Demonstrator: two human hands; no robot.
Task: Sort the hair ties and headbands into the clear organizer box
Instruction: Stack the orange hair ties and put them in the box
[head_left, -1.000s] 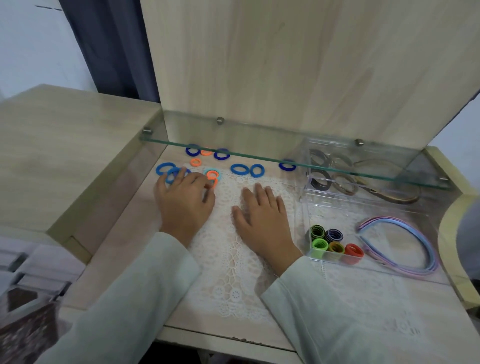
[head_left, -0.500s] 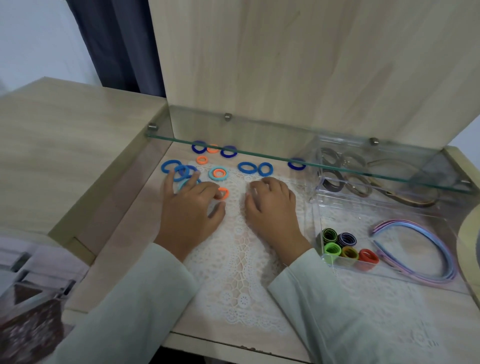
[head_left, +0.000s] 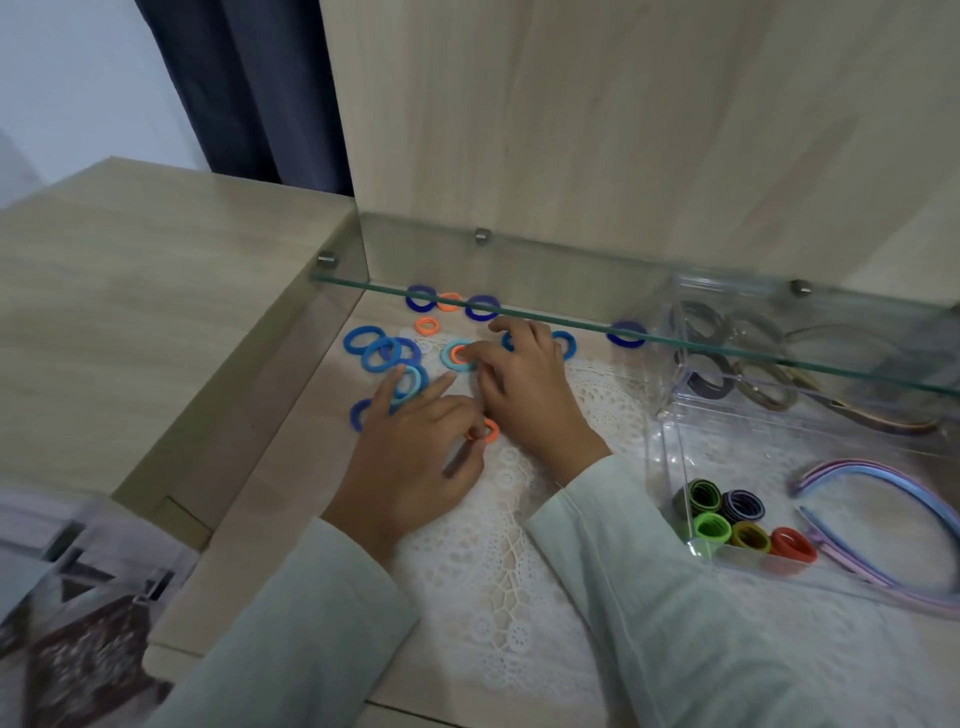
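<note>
Standing by the desk (head_left: 249, 467), I see loose hair ties (head_left: 363, 340) scattered at left. The left hand (head_left: 410, 462) lies spread, fingertips resting on a light-blue tie (head_left: 418, 376), holding nothing. The right hand (head_left: 530, 389) has a curled grip pinching a teal tie (head_left: 447, 359) with an orange tie (head_left: 457, 353) nested inside; once lifted, the orange one could drop out. The clear organizer box (head_left: 670, 457) sits well to the right, under a low glass shelf (head_left: 571, 283) that knuckles might strike.

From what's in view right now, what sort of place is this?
Probably a home dressing table, likely in a bedroom: a light wood desk with a glass shelf, a lace mat, a dark curtain behind, and hair ties beside a clear organizer box.
</note>
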